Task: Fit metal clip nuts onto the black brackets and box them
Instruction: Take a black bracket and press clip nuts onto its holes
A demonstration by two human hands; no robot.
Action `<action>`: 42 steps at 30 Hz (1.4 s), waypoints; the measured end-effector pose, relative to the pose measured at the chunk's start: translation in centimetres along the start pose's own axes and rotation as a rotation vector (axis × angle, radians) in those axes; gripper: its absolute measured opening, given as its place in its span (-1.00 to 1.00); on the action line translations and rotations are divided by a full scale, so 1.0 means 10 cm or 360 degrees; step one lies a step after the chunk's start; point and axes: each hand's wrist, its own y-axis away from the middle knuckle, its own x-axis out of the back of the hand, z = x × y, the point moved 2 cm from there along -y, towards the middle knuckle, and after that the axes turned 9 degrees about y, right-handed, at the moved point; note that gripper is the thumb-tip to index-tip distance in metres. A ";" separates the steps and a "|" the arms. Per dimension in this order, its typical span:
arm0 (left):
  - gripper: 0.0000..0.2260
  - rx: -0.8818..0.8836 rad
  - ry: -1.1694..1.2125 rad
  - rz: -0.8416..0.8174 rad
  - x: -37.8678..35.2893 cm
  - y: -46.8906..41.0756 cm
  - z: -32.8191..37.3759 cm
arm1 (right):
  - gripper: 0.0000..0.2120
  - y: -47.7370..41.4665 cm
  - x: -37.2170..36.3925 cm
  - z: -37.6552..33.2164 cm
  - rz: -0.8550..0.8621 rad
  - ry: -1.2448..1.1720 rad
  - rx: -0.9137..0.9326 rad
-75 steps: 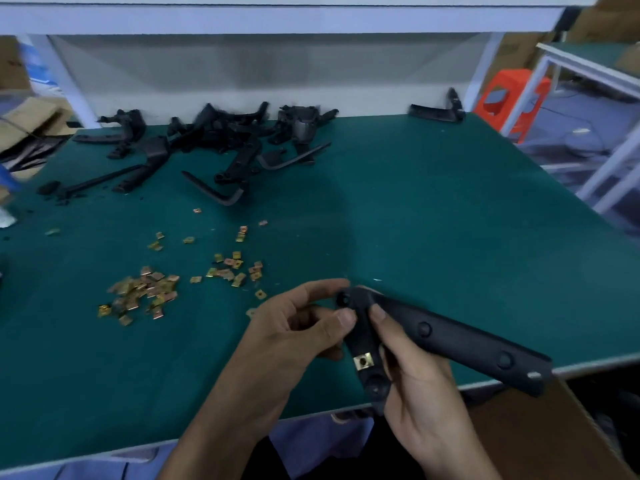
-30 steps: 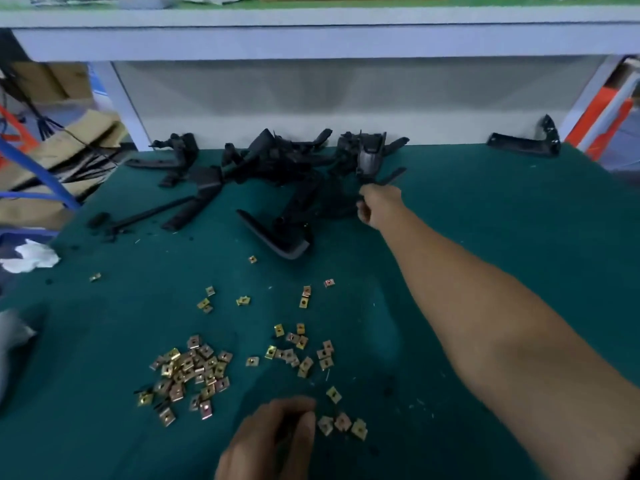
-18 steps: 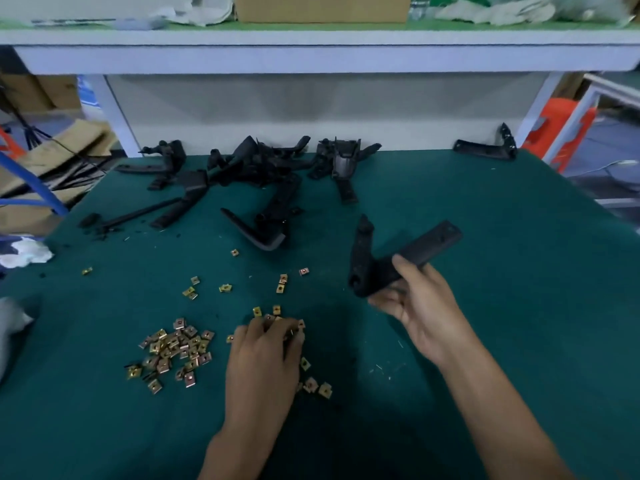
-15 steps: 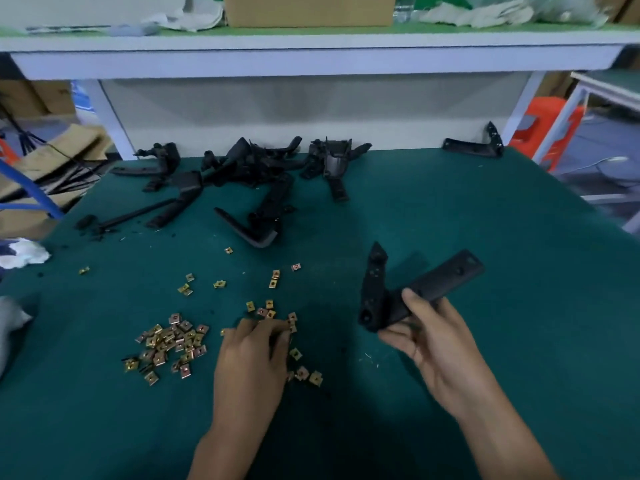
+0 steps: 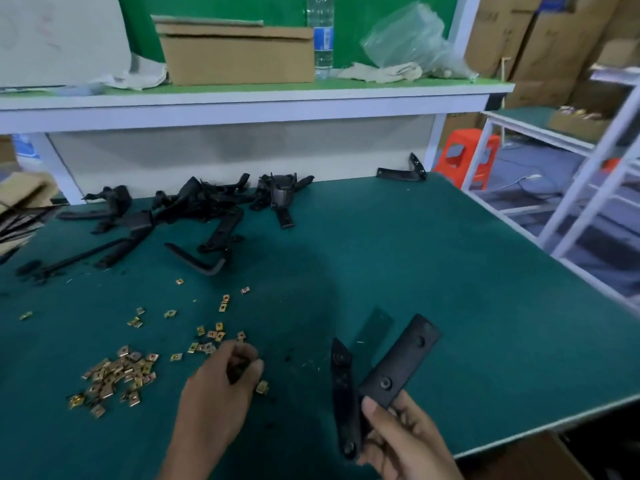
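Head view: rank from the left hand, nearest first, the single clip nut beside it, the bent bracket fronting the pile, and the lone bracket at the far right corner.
1. The single clip nut, just right of the left hand.
2. The bent bracket, farther back, left of centre.
3. The lone bracket, far right corner by the back panel.

On the bench point(image 5: 450, 271) the heap of brackets point(image 5: 207, 206) lay at the back left, with a stray bracket point(image 5: 401, 173) alone at the back right. The clip nuts point(image 5: 117, 374) were scattered nearer me on the left, my left hand point(image 5: 221, 382) at their right edge. My right hand point(image 5: 405, 441) held a bracket point(image 5: 394, 372) at the front, right of them. On the shelf point(image 5: 242, 95) above stood a box point(image 5: 239, 57), a bottle point(image 5: 320, 39) just right of it.
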 end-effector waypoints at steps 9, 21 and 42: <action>-0.88 0.0327 0.1173 -0.0424 -0.26 0.64 0.29 | -0.60 0.01 -0.14 -0.16 -0.0105 -0.0169 0.0222; -0.67 0.0110 0.1473 -0.0364 -0.29 0.74 0.55 | -0.65 0.01 -0.33 -0.20 -0.0222 -0.0282 0.0411; -0.81 0.0169 0.1662 -0.0301 -0.25 0.81 0.65 | -0.78 0.01 -0.34 -0.13 -0.0257 -0.0375 0.0380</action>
